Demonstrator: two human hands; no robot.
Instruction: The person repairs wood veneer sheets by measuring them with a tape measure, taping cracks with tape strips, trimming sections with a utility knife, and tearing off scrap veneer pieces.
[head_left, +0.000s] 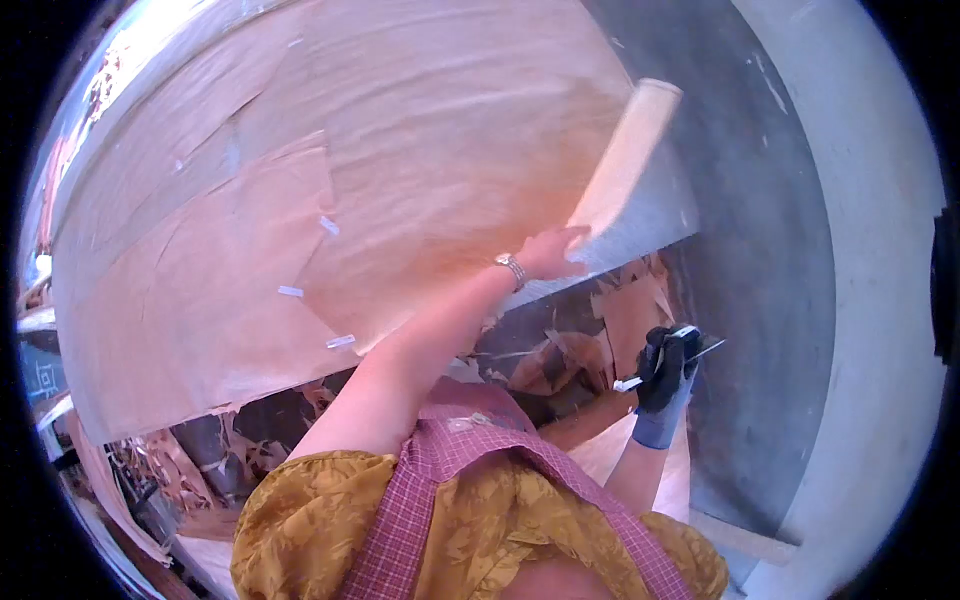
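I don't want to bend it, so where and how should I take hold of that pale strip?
Probably by the near end of the strip, at the left hand, coming from the wearer's side with fingers across its width. The strip is long and narrow and slants away, so that end lies closest.

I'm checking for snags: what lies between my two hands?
The head view shows the table edge and brown scraps between your left hand and gloved right hand.
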